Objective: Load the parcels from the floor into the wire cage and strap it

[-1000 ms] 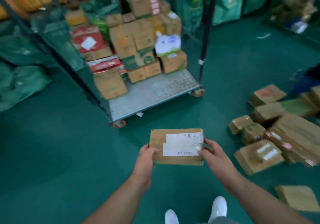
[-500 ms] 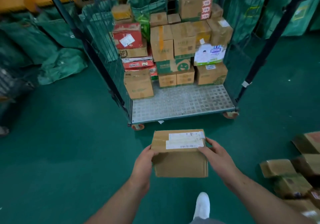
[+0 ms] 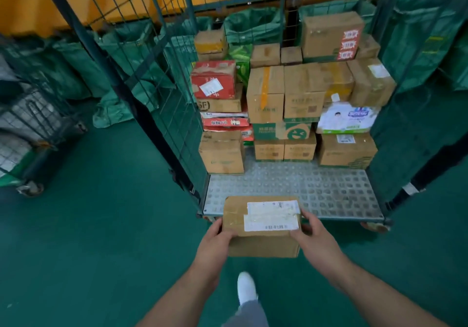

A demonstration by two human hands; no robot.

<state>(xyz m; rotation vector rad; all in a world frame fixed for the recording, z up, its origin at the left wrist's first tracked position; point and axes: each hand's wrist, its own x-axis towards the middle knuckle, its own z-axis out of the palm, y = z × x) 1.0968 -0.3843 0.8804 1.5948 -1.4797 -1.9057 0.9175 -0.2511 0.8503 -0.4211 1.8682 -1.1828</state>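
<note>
A brown cardboard parcel (image 3: 263,243) with a white shipping label on top hangs in the air at the front edge of the wire cage (image 3: 162,113). My left hand (image 3: 215,245) grips its left side and my right hand (image 3: 314,240) grips its right side. The cage's front is open. Its grey perforated floor (image 3: 329,190) is bare at the front. Several stacked parcels (image 3: 286,103) fill the back of the cage, among them a red box and a white pack.
Green sacks (image 3: 121,73) lie behind and left of the cage. Another wheeled wire cart (image 3: 30,134) stands at the far left. A green cloth panel (image 3: 417,113) hangs along the cage's right side. My white shoe (image 3: 245,288) steps on the green floor below the parcel.
I have walked up to the cage with the parcel in both hands. The cage now fills the view, and the parcels on the floor at the right have left it.
</note>
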